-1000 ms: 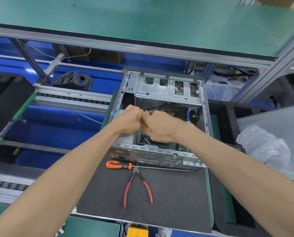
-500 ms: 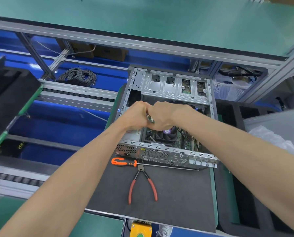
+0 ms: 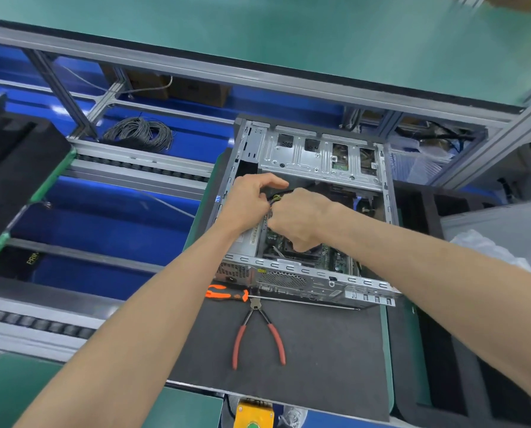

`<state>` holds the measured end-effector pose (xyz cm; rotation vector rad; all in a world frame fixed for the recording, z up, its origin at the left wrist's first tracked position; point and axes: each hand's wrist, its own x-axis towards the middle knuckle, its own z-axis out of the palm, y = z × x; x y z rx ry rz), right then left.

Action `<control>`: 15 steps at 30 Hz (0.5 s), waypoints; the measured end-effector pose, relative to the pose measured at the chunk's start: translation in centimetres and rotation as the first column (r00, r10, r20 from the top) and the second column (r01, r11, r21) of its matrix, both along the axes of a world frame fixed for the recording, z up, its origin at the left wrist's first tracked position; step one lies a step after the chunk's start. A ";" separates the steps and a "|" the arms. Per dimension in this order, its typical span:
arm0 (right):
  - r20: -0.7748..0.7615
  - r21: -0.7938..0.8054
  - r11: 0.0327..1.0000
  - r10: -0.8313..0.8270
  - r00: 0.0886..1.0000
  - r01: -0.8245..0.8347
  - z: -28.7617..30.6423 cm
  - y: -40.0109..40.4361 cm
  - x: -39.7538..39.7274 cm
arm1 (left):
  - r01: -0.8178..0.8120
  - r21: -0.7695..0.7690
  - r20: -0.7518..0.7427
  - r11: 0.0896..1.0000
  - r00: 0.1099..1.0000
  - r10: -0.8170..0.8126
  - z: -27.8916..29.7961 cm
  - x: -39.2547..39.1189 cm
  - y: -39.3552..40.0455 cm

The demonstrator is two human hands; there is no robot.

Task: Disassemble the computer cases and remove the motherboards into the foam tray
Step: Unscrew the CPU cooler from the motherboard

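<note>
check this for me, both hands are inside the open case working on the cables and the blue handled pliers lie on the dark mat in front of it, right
Not quite: the pliers have red handles, not blue, as the head view shows. The rest holds: the left hand and right hand are in the open case at the cables, and the pliers lie on the dark mat.

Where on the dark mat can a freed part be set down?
Free: the dark grey mat right of the red-handled pliers, below the open metal computer case. Crowded: the strip along the case, taken by the orange-handled screwdriver.
</note>
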<state>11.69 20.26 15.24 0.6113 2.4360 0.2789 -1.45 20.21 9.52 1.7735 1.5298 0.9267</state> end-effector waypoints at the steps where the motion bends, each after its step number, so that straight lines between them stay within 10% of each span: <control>1: 0.001 -0.003 1.000 -0.005 1.000 0.005 0.0 0.1 0.2 | -0.011 0.005 0.001 1.000 1.000 0.011 -0.1 0.0 0.1; 6: -0.058 -0.152 0.905 -0.411 0.910 0.398 0.3 0.8 -0.9 | -0.067 0.009 0.082 0.998 0.994 0.066 -0.3 0.0 0.4; 15: -0.130 -0.098 0.995 -0.034 0.991 0.022 -0.4 -0.6 -1.7 | -0.153 -0.036 0.265 0.988 0.951 0.157 -0.5 0.1 0.7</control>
